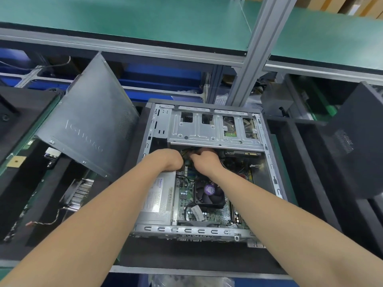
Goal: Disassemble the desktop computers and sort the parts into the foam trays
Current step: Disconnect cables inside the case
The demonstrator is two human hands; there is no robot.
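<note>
An open desktop case (267,154) lies on its side in the middle. Inside are a motherboard (187,198), a black CPU fan (209,194), a silver power supply (158,200) and a metal drive cage (213,129). Both hands reach deep under the drive cage edge. My left hand (167,159) is curled over the cables beside the power supply. My right hand (204,161) is curled on a bundle of cables (187,156) at the board's top edge. The fingertips of both hands are hidden.
A grey side panel (91,129) leans at the left over a black foam tray (41,183) holding a heatsink (79,192) and wires. Another black panel (356,141) leans over foam trays (306,166) at the right. A green shelf (145,19) with an aluminium post (255,52) stands behind.
</note>
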